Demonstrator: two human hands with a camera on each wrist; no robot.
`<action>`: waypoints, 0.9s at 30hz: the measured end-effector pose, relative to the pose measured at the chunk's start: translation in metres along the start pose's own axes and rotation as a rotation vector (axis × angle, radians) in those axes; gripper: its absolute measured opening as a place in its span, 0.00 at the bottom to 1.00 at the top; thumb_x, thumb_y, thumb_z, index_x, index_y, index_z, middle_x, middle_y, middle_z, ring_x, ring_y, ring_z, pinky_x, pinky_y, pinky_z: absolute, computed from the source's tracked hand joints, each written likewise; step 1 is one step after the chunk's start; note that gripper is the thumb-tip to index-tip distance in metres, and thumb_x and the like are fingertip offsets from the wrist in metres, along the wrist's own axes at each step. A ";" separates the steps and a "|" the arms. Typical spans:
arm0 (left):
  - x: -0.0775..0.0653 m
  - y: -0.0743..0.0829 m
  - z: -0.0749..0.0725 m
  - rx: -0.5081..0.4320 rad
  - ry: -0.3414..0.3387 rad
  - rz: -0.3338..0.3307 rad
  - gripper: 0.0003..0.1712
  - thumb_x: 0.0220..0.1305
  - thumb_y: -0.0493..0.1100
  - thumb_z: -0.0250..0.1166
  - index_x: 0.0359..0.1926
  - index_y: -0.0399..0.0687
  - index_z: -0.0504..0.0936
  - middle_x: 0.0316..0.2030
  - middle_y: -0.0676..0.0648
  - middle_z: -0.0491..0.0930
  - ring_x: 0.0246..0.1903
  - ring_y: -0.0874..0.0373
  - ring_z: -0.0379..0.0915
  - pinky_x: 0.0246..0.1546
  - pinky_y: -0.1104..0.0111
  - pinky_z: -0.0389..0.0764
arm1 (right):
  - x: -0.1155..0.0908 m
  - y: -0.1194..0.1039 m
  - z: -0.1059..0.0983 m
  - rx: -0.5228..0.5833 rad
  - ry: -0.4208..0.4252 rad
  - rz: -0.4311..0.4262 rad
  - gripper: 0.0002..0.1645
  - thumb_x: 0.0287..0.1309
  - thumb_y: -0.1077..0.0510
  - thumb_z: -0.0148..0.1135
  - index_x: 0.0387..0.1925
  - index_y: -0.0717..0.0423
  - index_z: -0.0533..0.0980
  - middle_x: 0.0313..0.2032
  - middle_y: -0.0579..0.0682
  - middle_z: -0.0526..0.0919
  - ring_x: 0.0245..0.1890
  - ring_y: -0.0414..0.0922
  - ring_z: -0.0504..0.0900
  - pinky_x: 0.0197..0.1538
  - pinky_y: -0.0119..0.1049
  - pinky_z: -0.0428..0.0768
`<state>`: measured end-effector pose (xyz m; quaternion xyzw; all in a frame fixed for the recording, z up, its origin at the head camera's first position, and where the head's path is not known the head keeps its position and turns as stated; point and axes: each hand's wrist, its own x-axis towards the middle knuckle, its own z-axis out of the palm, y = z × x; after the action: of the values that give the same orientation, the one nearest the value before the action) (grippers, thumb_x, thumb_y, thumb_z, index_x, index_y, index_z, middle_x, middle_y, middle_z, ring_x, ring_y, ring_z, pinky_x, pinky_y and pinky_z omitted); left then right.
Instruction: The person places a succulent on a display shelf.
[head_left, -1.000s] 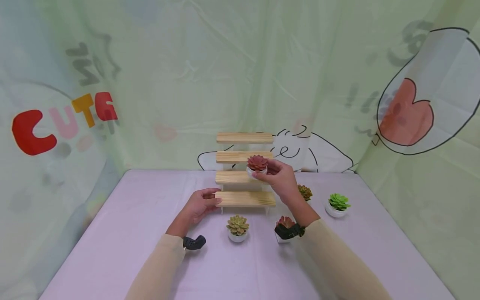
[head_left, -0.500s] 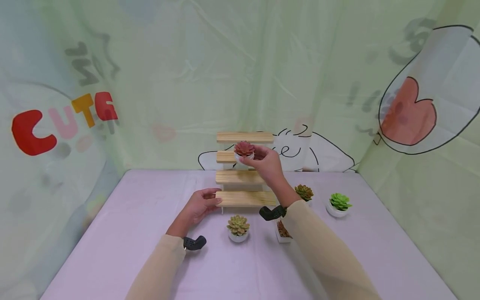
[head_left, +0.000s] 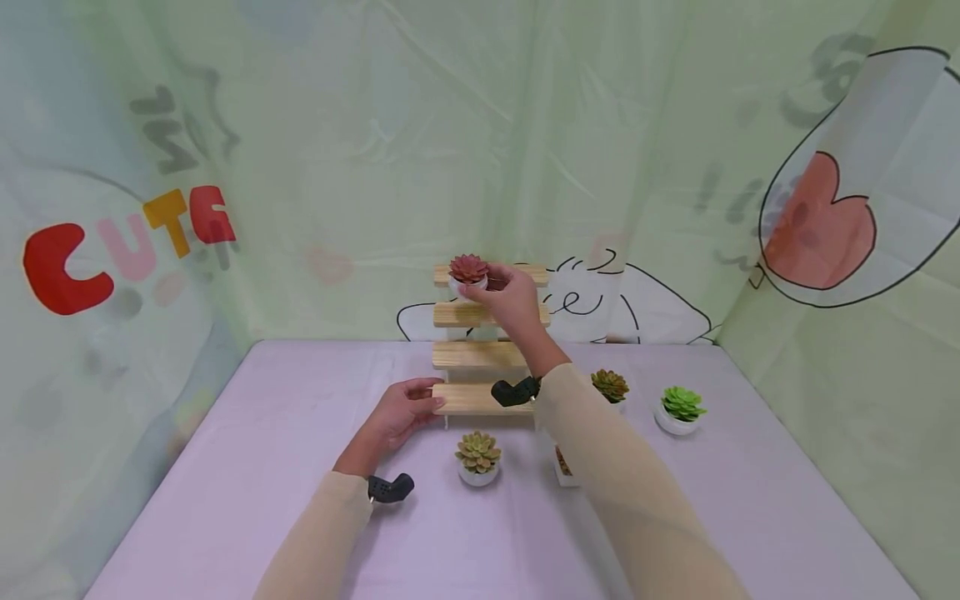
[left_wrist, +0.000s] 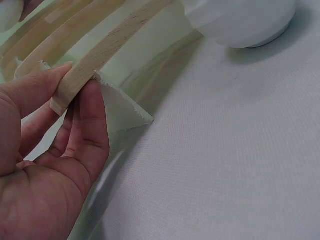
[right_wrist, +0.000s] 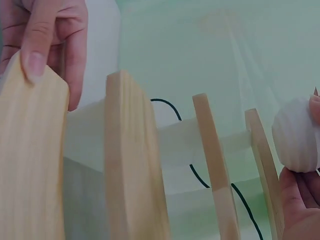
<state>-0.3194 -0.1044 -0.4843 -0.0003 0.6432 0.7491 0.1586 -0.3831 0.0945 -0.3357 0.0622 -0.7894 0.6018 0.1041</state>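
A tiered stand with wooden shelves [head_left: 480,355] and pale side supports stands at the back of the table. My left hand [head_left: 401,412] pinches the left end of its lowest shelf [left_wrist: 82,75], thumb on top and fingers beneath. Up at the top shelf [head_left: 528,275], my right hand [head_left: 513,302] holds a red succulent [head_left: 468,268] in a white ribbed pot [right_wrist: 297,136]. In the right wrist view the pot is beside the top shelf; whether it touches the wood I cannot tell.
In front of the stand sits a pale green succulent [head_left: 477,452]. A brownish succulent [head_left: 611,385] and a bright green succulent [head_left: 682,404] stand to the right. My right sleeve [head_left: 615,450] partly covers a square white pot [head_left: 565,475]. Behind hangs a printed curtain [head_left: 480,133].
My right hand has carried the red succulent up and left, from the lower shelves to the top one. The left hand keeps its grip on the lowest shelf.
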 end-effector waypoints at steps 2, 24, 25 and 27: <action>0.000 0.000 -0.001 0.005 -0.002 0.004 0.28 0.54 0.33 0.68 0.58 0.42 0.75 0.48 0.40 0.76 0.41 0.55 0.79 0.47 0.58 0.81 | 0.004 -0.003 0.003 0.003 -0.001 -0.006 0.35 0.39 0.44 0.76 0.53 0.47 0.78 0.46 0.45 0.83 0.45 0.42 0.79 0.49 0.36 0.81; 0.001 -0.001 -0.004 0.019 0.006 -0.007 0.29 0.54 0.35 0.69 0.58 0.43 0.75 0.48 0.41 0.76 0.42 0.53 0.78 0.45 0.60 0.82 | 0.028 -0.012 0.028 -0.070 0.063 0.009 0.33 0.45 0.47 0.73 0.54 0.51 0.77 0.48 0.47 0.82 0.45 0.42 0.78 0.48 0.36 0.81; 0.001 -0.001 -0.003 0.020 0.007 -0.009 0.29 0.54 0.35 0.69 0.58 0.44 0.75 0.48 0.41 0.76 0.42 0.53 0.78 0.45 0.60 0.82 | 0.029 -0.013 0.029 -0.074 0.068 0.009 0.33 0.45 0.47 0.73 0.55 0.52 0.77 0.48 0.48 0.82 0.45 0.42 0.78 0.48 0.36 0.80; 0.001 0.000 -0.003 0.021 0.009 -0.013 0.29 0.54 0.35 0.69 0.58 0.44 0.75 0.49 0.41 0.76 0.43 0.54 0.78 0.46 0.59 0.82 | 0.030 -0.014 0.029 -0.085 0.077 0.009 0.33 0.45 0.47 0.73 0.55 0.52 0.77 0.48 0.48 0.82 0.45 0.42 0.78 0.48 0.36 0.80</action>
<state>-0.3209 -0.1067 -0.4847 -0.0062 0.6516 0.7413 0.1608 -0.4118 0.0632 -0.3230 0.0309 -0.8098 0.5703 0.1342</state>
